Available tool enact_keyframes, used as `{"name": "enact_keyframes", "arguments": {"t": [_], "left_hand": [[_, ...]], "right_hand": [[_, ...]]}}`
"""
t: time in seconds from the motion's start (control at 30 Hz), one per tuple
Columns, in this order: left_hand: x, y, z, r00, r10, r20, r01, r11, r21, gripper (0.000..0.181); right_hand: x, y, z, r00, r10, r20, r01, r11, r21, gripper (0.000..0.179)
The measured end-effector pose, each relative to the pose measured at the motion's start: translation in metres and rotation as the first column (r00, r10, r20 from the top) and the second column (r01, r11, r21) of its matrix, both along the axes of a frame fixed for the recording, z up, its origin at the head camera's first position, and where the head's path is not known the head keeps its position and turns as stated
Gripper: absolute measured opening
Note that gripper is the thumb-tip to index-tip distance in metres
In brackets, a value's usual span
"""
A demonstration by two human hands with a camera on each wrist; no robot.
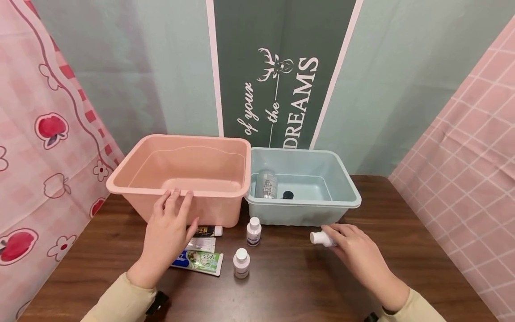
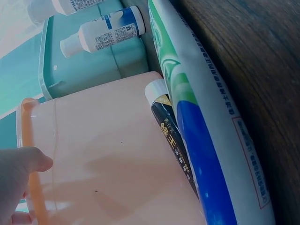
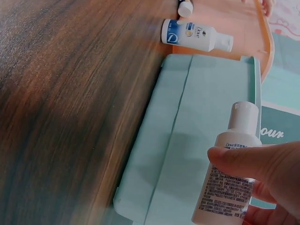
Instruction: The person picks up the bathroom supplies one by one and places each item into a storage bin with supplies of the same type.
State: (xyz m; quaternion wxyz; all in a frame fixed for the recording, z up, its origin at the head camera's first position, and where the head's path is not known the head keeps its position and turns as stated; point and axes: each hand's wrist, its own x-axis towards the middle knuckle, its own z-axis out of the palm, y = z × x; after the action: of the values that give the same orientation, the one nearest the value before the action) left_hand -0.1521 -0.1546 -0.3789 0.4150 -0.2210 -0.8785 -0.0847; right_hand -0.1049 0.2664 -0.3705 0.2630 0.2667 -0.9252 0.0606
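My right hand (image 1: 358, 248) grips a small white flip-cap Dove bottle (image 3: 224, 187), thumb across its label. The bottle is tipped sideways, cap to the left, in front of the pale blue bin (image 1: 301, 212). Fingertips of my left hand (image 1: 166, 232) rest at the front rim of the pink bin (image 1: 217, 208), with the thumb spread on the outer side. Beneath that hand lie a black toothpaste tube (image 1: 207, 231), a whitish tube (image 1: 203, 244) and a green and blue toothpaste tube (image 1: 205, 263), each partly hidden. Two more small white bottles stand upright, one farther back (image 1: 253, 232), another nearer (image 1: 241, 264).
Inside the blue bin are a clear bottle (image 1: 267, 184) and a small black-capped thing (image 1: 288, 195). Both bins stand side by side on the brown wooden table (image 1: 289, 290). A green printed curtain (image 1: 177, 67) hangs behind, with pink cloths at both sides.
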Motion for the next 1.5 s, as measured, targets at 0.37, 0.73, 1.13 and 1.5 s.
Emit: {"name": "enact_keyframes", "arguments": {"t": [0.37,0.73,1.13,1.5], "left_hand": [[0.000,0.002,0.000,1.000,0.008,0.002,-0.008,1.000,0.003,0.054],[0.000,0.001,-0.001,1.000,0.016,0.003,-0.016,1.000,0.011,0.055],[0.000,0.001,0.002,1.000,0.016,-0.009,-0.016,1.000,0.001,0.054],[0.001,0.001,0.000,1.000,0.017,-0.008,-0.017,1.000,0.006,0.056]], "right_hand": [[0.002,-0.001,0.008,1.000,0.010,-0.006,-0.010,1.000,-0.012,0.052],[0.001,-0.001,0.023,1.000,-0.012,-0.023,0.011,1.000,-0.026,0.053],[0.001,-0.004,0.032,1.000,-0.023,-0.021,0.023,0.999,-0.029,0.053],[0.003,-0.003,0.041,0.999,-0.017,-0.027,0.015,0.999,-0.047,0.051]]}}
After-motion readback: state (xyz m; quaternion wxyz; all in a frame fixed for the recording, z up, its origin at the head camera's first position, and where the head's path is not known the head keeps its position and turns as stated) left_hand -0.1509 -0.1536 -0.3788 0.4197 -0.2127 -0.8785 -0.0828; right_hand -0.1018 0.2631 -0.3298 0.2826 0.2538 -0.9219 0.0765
